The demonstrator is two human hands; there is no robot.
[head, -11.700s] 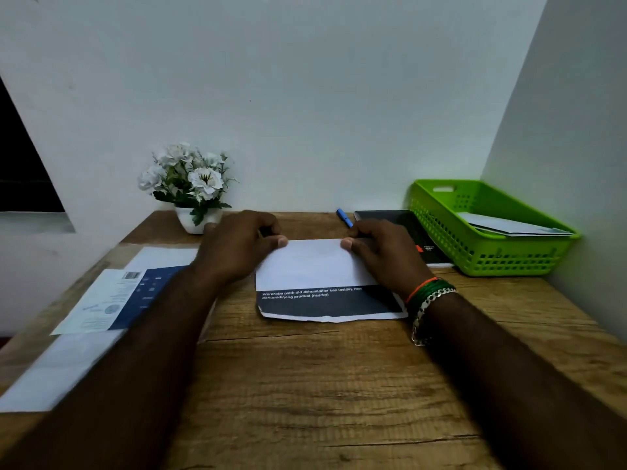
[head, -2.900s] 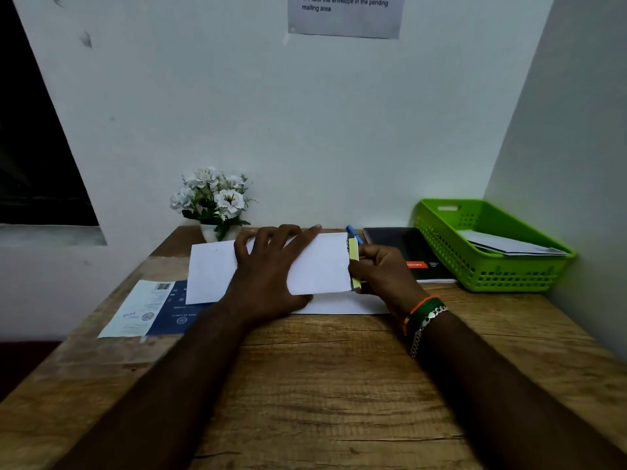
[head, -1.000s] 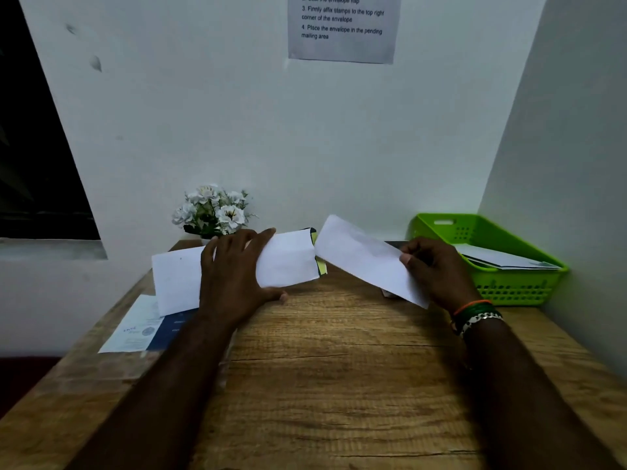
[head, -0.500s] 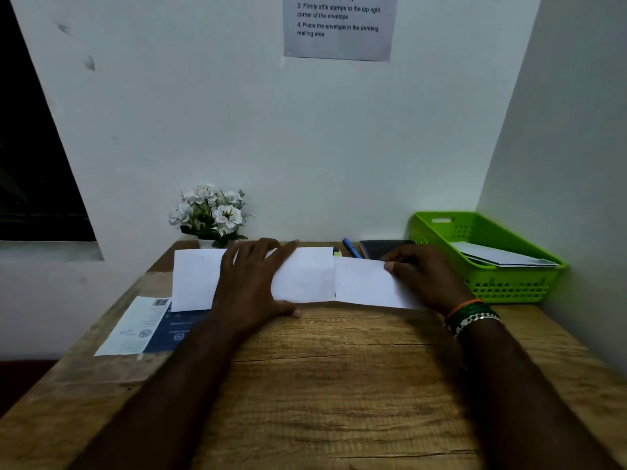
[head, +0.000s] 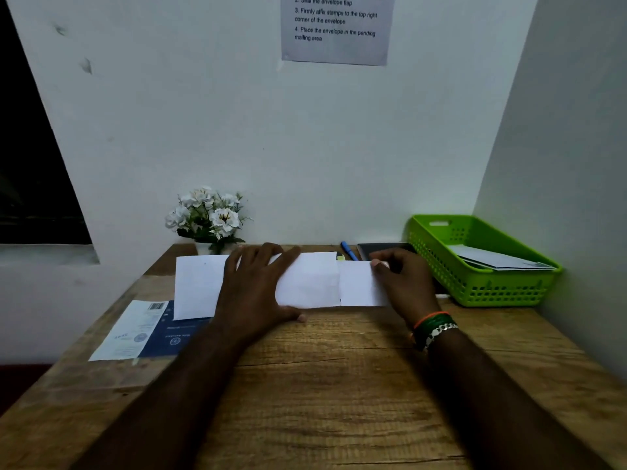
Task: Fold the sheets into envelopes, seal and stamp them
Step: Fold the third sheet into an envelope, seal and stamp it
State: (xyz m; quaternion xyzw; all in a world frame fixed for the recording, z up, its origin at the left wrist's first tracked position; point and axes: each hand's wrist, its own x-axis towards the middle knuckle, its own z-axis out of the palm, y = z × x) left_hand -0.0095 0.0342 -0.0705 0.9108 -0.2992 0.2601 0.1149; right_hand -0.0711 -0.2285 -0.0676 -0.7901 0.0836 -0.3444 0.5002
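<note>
Covering the white sheet's [head: 310,283] middle, left hand [head: 254,293] lay flat with straight fingers, right hand [head: 405,283] pinched the right flap [head: 358,286], its far corner hidden by fingertips.

The left hand [head: 252,293] lies flat on a white sheet [head: 312,283] on the wooden counter [head: 339,385]; the right hand [head: 403,283] pinches its folded right panel (far edge).
</note>
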